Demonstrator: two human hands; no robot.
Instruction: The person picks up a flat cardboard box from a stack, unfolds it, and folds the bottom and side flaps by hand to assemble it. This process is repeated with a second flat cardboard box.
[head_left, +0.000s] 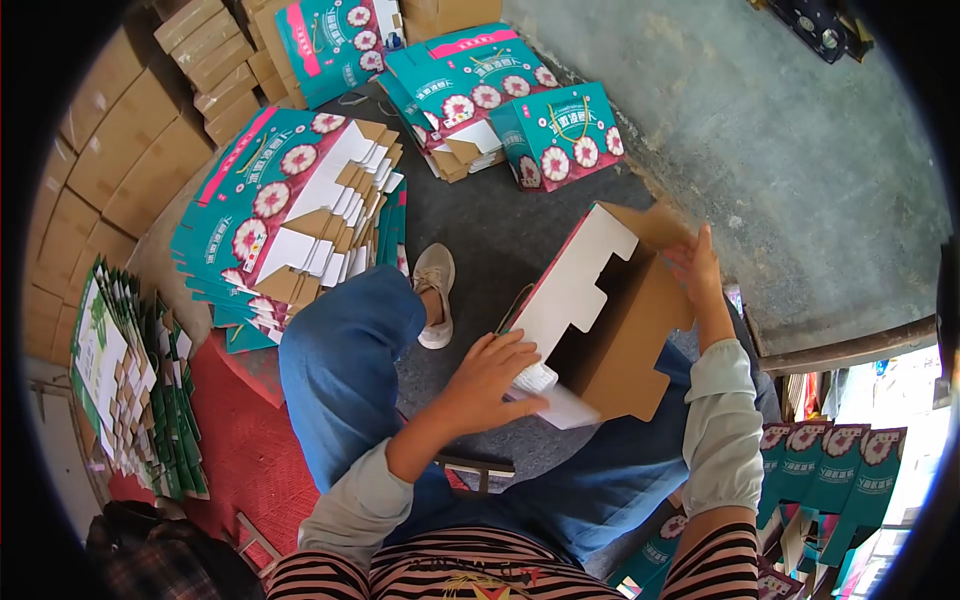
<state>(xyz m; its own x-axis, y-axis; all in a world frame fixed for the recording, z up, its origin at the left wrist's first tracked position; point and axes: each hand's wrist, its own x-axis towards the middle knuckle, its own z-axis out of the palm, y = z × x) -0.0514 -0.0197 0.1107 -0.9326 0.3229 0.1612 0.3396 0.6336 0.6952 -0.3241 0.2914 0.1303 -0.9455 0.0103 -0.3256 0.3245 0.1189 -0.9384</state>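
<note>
A half-formed gift carton (625, 350) is tilted above my lap, its mouth toward me, showing brown inner walls and a white notched flap. My left hand (490, 385) grips its near left side, fingers over the white panel and thumb stretched along the lower edge. At the far right edge, my right hand (697, 270) holds the brown wall with bent fingers, one finger pointing up. The end flap near these fingertips is blurred. Part of a cord handle shows by the left side.
Left of my knee lies a fanned stack of flat teal cartons (270, 200). Formed teal cartons (565, 140) stand farther back. Green flat cartons (130, 370) lean at the left, near stacked brown boxes (130, 150). More teal cartons (840, 480) are at my right.
</note>
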